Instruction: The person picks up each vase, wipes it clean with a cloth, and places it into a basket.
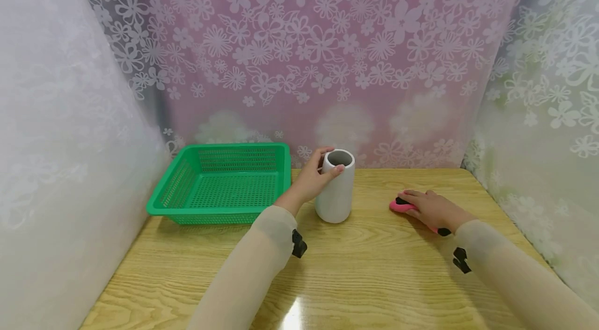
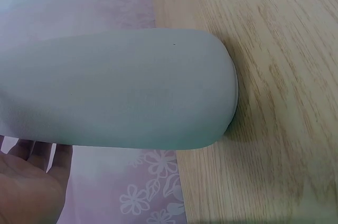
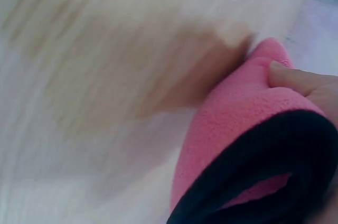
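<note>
A white cylindrical vase (image 1: 335, 199) stands upright on the table, its open mouth facing up. My left hand (image 1: 308, 180) grips it near the top, thumb at the near side of the rim and fingers behind. The smooth side of the vase (image 2: 121, 89) fills much of the left wrist view. To the right, my right hand (image 1: 432, 209) lies over a pink fleecy cloth item (image 1: 399, 208) with black edging, low over the tabletop. In the right wrist view the thumb pinches this pink item (image 3: 232, 123), whose black edge curls round an opening.
A green perforated plastic basket (image 1: 220, 211) sits at the left of the vase, with nothing in it. The wooden table (image 1: 355, 278) ends at a pink floral curtain (image 1: 304, 60) behind. Pale patterned curtains (image 1: 557, 127) hang at both sides.
</note>
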{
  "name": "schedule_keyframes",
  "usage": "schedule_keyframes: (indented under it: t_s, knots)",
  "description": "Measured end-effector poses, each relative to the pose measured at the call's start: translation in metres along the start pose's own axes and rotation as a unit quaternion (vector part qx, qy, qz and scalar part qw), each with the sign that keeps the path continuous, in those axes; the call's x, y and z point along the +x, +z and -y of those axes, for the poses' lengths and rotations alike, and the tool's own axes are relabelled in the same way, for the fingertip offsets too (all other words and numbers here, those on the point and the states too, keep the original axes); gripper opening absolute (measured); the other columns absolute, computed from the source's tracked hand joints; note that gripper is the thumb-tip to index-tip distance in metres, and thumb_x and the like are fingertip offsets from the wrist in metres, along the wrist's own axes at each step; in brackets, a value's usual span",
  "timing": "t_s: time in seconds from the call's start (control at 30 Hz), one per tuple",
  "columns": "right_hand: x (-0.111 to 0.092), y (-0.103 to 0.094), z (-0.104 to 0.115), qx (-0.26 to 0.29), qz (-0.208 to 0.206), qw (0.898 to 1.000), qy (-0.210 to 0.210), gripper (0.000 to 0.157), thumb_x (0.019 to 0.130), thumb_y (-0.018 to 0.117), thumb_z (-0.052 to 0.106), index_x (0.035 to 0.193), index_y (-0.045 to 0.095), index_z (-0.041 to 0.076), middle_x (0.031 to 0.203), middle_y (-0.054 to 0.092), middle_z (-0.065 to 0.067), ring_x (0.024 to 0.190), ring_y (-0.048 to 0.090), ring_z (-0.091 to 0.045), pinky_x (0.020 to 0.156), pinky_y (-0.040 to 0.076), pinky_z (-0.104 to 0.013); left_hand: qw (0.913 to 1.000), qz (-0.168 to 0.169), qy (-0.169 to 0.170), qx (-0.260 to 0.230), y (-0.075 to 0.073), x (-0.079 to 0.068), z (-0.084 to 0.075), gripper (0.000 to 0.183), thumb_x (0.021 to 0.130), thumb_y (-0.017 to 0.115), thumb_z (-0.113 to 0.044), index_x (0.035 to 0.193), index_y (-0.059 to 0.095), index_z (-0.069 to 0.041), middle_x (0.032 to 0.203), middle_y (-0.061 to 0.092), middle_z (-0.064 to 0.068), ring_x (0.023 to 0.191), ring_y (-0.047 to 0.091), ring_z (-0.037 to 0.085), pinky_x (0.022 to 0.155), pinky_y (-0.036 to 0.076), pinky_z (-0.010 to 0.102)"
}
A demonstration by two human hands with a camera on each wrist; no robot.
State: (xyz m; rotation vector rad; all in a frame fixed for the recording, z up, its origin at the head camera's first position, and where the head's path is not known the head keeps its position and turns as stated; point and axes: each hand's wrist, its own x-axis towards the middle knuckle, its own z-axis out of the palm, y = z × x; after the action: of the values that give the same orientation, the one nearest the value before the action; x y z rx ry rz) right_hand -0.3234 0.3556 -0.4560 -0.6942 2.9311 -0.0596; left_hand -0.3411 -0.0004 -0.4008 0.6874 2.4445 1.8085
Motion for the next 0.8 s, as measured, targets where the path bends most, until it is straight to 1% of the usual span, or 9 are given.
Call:
schedule_keyframes:
  t_s: [0.17, 0.33, 0.47, 0.5, 0.53, 0.63, 0.7, 0.73, 0.8]
  knots:
    - [-0.004, -0.011, 0.011, 0.020, 0.011, 1.000, -0.005, 0.053, 0.102, 0.058, 0.028, 0.149, 0.047, 0.005, 0.149, 0.042, -0.028, 0.125, 0.043, -0.061, 0.099, 0.035, -0.071, 1.0000, 0.009, -0.001, 0.001, -0.001, -0.002, 0.002, 0.073, 0.092, 0.067, -0.053, 0.153, 0.035, -0.028, 0.151, 0.045, 0.006, 0.137, 0.046, 0.027, 0.107, 0.043, 0.047]
    - [-0.009, -0.024, 0.023, 0.046, -0.021, 0.999, -0.019, 0.051, 0.103, 0.058, 0.024, 0.148, 0.047, 0.003, 0.148, 0.044, -0.028, 0.124, 0.050, -0.054, 0.100, 0.037, -0.070, 0.9999, 0.009, 0.003, 0.006, -0.002, -0.004, 0.002, 0.074, 0.092, 0.066, -0.054, 0.153, 0.035, -0.029, 0.150, 0.046, 0.006, 0.137, 0.046, 0.028, 0.106, 0.043, 0.048]
    - [-0.012, -0.036, 0.030, 0.046, -0.042, 0.998, -0.020, 0.053, 0.103, 0.058, 0.025, 0.150, 0.045, 0.005, 0.150, 0.042, -0.027, 0.124, 0.048, -0.056, 0.099, 0.038, -0.070, 0.9999, 0.011, 0.004, 0.006, -0.002, -0.005, 0.002, 0.070, 0.093, 0.067, -0.052, 0.152, 0.036, -0.031, 0.149, 0.047, 0.006, 0.136, 0.047, 0.028, 0.106, 0.044, 0.048]
    - [-0.012, -0.039, 0.032, 0.047, -0.045, 0.998, -0.020, 0.054, 0.103, 0.058, 0.025, 0.151, 0.044, 0.005, 0.150, 0.042, -0.027, 0.118, 0.053, -0.054, 0.097, 0.040, -0.068, 0.9999, 0.012, 0.003, 0.007, -0.002, -0.006, 0.002, 0.070, 0.093, 0.067, -0.051, 0.152, 0.036, -0.031, 0.149, 0.047, 0.005, 0.136, 0.047, 0.028, 0.106, 0.044, 0.048]
    - [-0.013, -0.041, 0.034, 0.046, -0.048, 0.998, -0.020, 0.055, 0.103, 0.058, 0.026, 0.151, 0.043, 0.006, 0.151, 0.041, -0.027, 0.116, 0.055, -0.053, 0.095, 0.042, -0.066, 0.9999, 0.013, 0.004, 0.007, -0.002, -0.006, 0.002, 0.069, 0.093, 0.067, -0.051, 0.152, 0.036, -0.031, 0.149, 0.048, 0.005, 0.136, 0.047, 0.028, 0.106, 0.044, 0.048]
    - [-0.014, -0.049, 0.039, 0.047, -0.058, 0.997, -0.023, 0.056, 0.103, 0.058, 0.028, 0.152, 0.042, 0.007, 0.151, 0.042, -0.026, 0.112, 0.057, -0.050, 0.090, 0.045, -0.063, 0.9999, 0.013, 0.002, 0.007, -0.002, -0.007, 0.001, 0.070, 0.092, 0.067, -0.052, 0.152, 0.036, -0.032, 0.148, 0.048, 0.004, 0.136, 0.047, 0.028, 0.105, 0.044, 0.048]
    - [-0.014, -0.053, 0.042, 0.050, -0.066, 0.996, -0.032, 0.056, 0.103, 0.058, 0.028, 0.152, 0.042, 0.006, 0.151, 0.042, -0.026, 0.112, 0.058, -0.049, 0.090, 0.046, -0.062, 0.9999, 0.012, 0.000, 0.006, -0.002, -0.007, 0.001, 0.070, 0.092, 0.067, -0.053, 0.151, 0.036, -0.033, 0.148, 0.048, 0.004, 0.136, 0.047, 0.027, 0.105, 0.044, 0.048]
    - [-0.015, -0.055, 0.043, 0.050, -0.071, 0.996, -0.036, 0.056, 0.103, 0.058, 0.027, 0.152, 0.042, 0.006, 0.151, 0.041, -0.026, 0.120, 0.054, -0.051, 0.093, 0.044, -0.064, 0.9999, 0.012, -0.001, 0.006, -0.001, -0.008, 0.001, 0.070, 0.092, 0.068, -0.053, 0.151, 0.037, -0.033, 0.148, 0.048, 0.004, 0.136, 0.047, 0.027, 0.105, 0.044, 0.048]
    - [-0.015, -0.060, 0.046, 0.051, -0.078, 0.995, -0.041, 0.057, 0.103, 0.058, 0.027, 0.153, 0.040, 0.006, 0.152, 0.040, -0.026, 0.123, 0.051, -0.051, 0.096, 0.042, -0.065, 0.9999, 0.010, -0.002, 0.007, -0.001, -0.008, 0.001, 0.070, 0.091, 0.068, -0.054, 0.151, 0.037, -0.034, 0.147, 0.049, 0.003, 0.136, 0.047, 0.027, 0.105, 0.044, 0.047]
